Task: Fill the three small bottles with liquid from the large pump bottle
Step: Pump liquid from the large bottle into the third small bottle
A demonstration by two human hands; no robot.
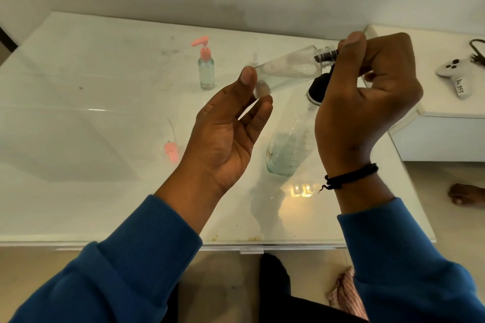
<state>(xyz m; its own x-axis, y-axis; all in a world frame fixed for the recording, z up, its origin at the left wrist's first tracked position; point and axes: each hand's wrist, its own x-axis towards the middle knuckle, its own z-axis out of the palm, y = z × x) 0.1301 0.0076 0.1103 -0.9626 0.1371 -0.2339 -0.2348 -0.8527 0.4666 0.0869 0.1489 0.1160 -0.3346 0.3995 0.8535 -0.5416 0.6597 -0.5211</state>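
**Clear bottle held sideways over glossy white bench**

Item 1. Small clear bottle (286,68): smooth transparent plastic, cylindrical, held nearly horizontal above the bench, base toward the left, threaded neck toward the right. The left hand (231,134) pinches the base between thumb and fingertips, palm turned up. The right hand (367,102) curls its thumb and fingers round a dark ribbed part (326,55) at the neck; whether this is a cap or a pump collar cannot be told.

Item 2. Large bottle (288,144): clear plastic, rounded shoulders, a little pale bluish liquid at the bottom, black collar (319,88) at the top. It stands on the bench just below the right hand, partly hidden by it.

Item 3. Small pump bottle (206,71): clear cylinder with pink pump head, upright, well behind the left hand, holding pale liquid.

Item 4. Loose pink pump head (171,151) with thin clear tube, lying on the bench left of the left wrist.

Item 5. Bench (78,139): white, glossy, reflective, with faint smudges.

Item 6. White game controller (458,73) with black cable, on a lower white surface at right.

Both forearms wear blue ribbed sleeves (147,252); a black cord bracelet (351,176) circles the right wrist.
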